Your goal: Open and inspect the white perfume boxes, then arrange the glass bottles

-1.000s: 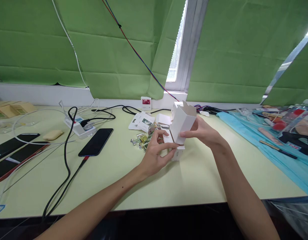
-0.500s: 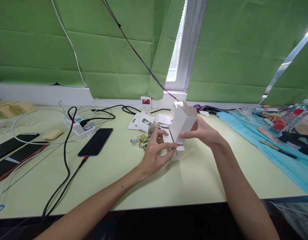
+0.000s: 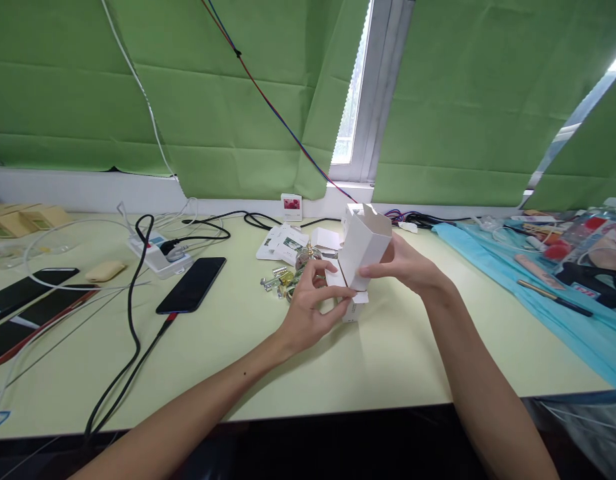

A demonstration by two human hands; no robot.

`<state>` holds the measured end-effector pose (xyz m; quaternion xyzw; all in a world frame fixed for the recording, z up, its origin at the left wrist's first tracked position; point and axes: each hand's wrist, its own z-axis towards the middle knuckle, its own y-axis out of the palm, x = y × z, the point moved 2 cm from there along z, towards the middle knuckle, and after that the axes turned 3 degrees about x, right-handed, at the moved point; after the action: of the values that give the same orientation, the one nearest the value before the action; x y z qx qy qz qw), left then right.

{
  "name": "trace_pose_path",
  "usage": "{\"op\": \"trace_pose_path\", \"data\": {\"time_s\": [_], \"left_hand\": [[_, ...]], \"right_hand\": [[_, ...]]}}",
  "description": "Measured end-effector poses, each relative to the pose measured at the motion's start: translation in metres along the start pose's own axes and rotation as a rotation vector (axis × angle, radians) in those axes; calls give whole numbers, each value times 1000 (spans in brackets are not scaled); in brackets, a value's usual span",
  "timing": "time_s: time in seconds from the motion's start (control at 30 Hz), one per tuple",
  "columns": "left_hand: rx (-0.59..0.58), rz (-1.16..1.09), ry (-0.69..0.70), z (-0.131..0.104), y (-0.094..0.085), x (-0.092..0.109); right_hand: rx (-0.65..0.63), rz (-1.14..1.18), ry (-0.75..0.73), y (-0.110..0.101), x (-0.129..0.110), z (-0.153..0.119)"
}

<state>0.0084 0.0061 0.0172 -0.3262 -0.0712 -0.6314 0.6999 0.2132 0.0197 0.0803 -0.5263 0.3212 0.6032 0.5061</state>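
A white cardboard box (image 3: 365, 243) tilts above the table, its upper end open with a flap standing up. My right hand (image 3: 401, 263) grips it from the right, thumb on the near face. My left hand (image 3: 315, 307) is closed on the flaps at the lower end, pinching the cardboard. Just beneath stands another white carton (image 3: 354, 310), mostly hidden by my left hand and the tilted box. Behind my left hand lie several small glass or clear pieces (image 3: 275, 280), partly covered, and white printed packets (image 3: 283, 243).
To the left are a black phone (image 3: 192, 285) on a cable, a white power strip (image 3: 161, 253) and a cream-coloured case (image 3: 105, 271). Blue plastic sheeting (image 3: 513, 293) with a pen (image 3: 553, 297) and bottles covers the right side. Black cables run along the back.
Almost nothing differs. Both hands keep their hold on the white box, and the view has shifted very slightly.
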Motion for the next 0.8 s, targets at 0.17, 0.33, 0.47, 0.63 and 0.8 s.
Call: {"op": "trace_pose_path", "data": {"time_s": [0.17, 0.33, 0.47, 0.63, 0.8], "left_hand": [[2, 5, -1, 1, -1, 3], [-1, 6, -14, 2, -2, 6], [-5, 26, -24, 3, -2, 7], [-15, 56, -46, 4, -1, 8], [-14, 58, -44, 4, 0, 7]], "right_hand": [[-17, 4, 4, 0, 0, 0], [-21, -4, -18, 1, 0, -1], [-20, -44, -32, 2, 0, -1], [31, -121, -54, 2, -1, 0], [49, -163, -77, 1, 0, 0]]}}
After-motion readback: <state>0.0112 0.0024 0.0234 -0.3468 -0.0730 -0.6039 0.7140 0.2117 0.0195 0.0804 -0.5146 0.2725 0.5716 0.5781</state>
